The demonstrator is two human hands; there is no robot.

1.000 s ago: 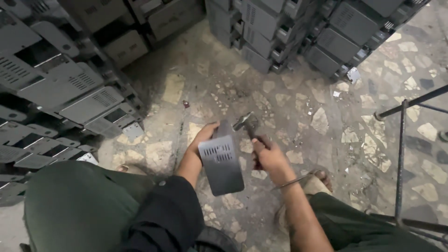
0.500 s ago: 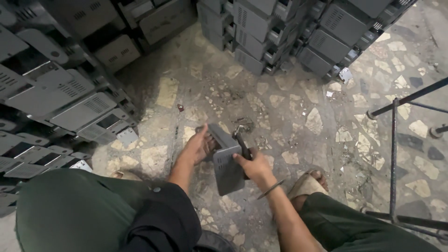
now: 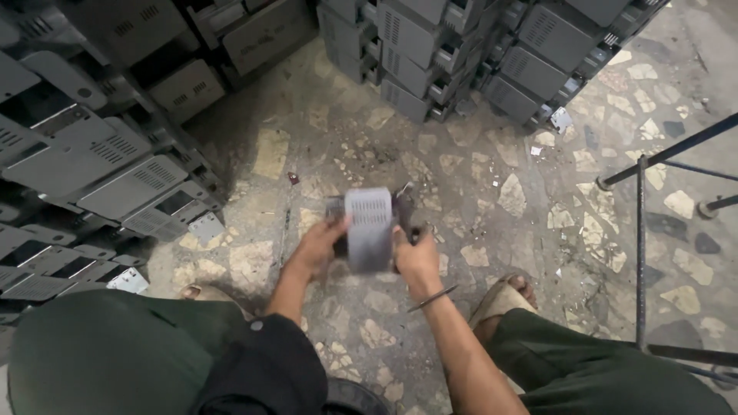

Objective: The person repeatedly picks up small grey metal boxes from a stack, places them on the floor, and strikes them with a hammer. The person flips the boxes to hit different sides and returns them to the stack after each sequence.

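Note:
Both my hands hold a small grey metal box (image 3: 369, 230) with a vented face, low over the stone floor between my knees. My left hand (image 3: 317, 247) grips its left side and my right hand (image 3: 415, 260) grips its right side. The box is blurred by motion. A dark tool (image 3: 405, 204) shows just behind the box by my right hand; I cannot tell whether that hand grips it too. A thin metal bangle (image 3: 432, 298) sits on my right wrist.
Stacks of grey metal cases line the left (image 3: 84, 161) and the back (image 3: 430, 54). A dark metal bar frame (image 3: 639, 230) stands at the right. My sandalled right foot (image 3: 503, 296) rests on the mosaic floor (image 3: 492, 192).
The box has turned from lying flat to standing with its narrow vented face towards me. My right hand has come in from the tool's handle onto the box's right side.

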